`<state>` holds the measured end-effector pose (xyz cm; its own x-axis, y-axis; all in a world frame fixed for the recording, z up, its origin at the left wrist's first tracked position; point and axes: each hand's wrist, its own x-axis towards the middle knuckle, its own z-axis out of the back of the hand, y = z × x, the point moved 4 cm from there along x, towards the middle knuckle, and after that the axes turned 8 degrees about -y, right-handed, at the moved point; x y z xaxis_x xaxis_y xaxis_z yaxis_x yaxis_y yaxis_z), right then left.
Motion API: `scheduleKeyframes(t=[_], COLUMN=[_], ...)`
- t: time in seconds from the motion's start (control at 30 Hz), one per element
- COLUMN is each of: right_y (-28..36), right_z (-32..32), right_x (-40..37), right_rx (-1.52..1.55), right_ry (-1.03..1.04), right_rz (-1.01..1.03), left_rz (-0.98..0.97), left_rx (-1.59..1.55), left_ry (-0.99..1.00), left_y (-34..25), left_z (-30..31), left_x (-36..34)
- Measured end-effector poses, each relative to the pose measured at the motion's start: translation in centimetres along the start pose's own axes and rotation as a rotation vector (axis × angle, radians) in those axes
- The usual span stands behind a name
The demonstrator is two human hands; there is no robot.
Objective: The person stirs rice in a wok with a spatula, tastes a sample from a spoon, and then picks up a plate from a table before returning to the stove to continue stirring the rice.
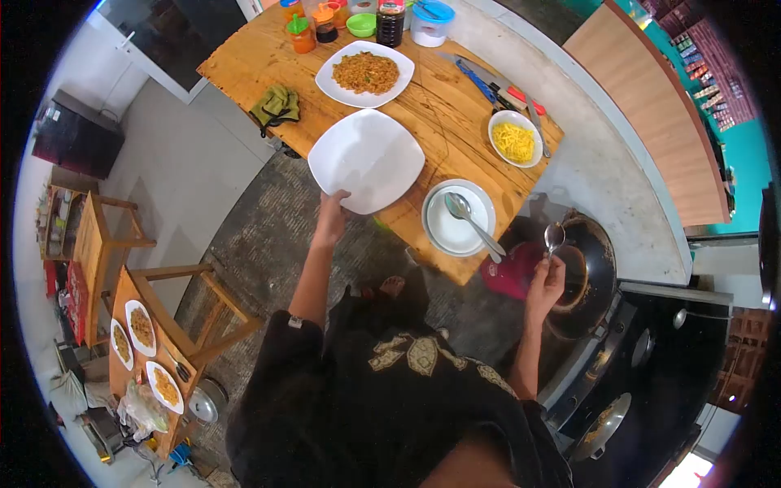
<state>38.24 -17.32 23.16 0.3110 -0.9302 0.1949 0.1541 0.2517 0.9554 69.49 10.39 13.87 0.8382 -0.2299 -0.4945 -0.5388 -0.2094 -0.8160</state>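
- left hand (332,210) clamped on the near edge of the empty white plate (368,159), which overhangs the surface (455,114) and extends far from the hand
- right hand (545,283) closed round a spoon (554,237) over the wok (598,252), well right of the plate

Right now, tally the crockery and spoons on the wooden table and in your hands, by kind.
Square white ceramic plates: 2, one in left hand
Round white bowls: 2
Metal spoons: 2, one in right hand
Total: 6

Wooden table (455,106), grey concrete floor (187,163), wooden chairs (91,236), teal wall (752,163), black stove (651,366)
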Motion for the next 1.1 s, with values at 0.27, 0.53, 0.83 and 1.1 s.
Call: scheduleKeyframes(t=[0.27,0.53,0.83,1.1], right_y=[3.9,0.2,-8.2,-6.6], right_z=[-7.8,-17.5,-25.9,-26.7], right_x=[5.2,9.1,10.7,10.8], right_rx=[-0.229,-0.377,-0.201,-0.513], right_ry=[0.200,0.568,1.124,1.139], right_rz=[0.217,0.292,0.141,0.401], left_rz=[0.095,0.166,0.191,0.280], left_rx=[0.230,0.267,0.394,0.559], left_ry=[0.183,0.201,0.110,0.223], left_y=[0.2,1.8,7.0,13.0], left_z=[1.5,5.0,11.6,11.9], left_x=[-0.4,2.9,-0.7,-5.5])
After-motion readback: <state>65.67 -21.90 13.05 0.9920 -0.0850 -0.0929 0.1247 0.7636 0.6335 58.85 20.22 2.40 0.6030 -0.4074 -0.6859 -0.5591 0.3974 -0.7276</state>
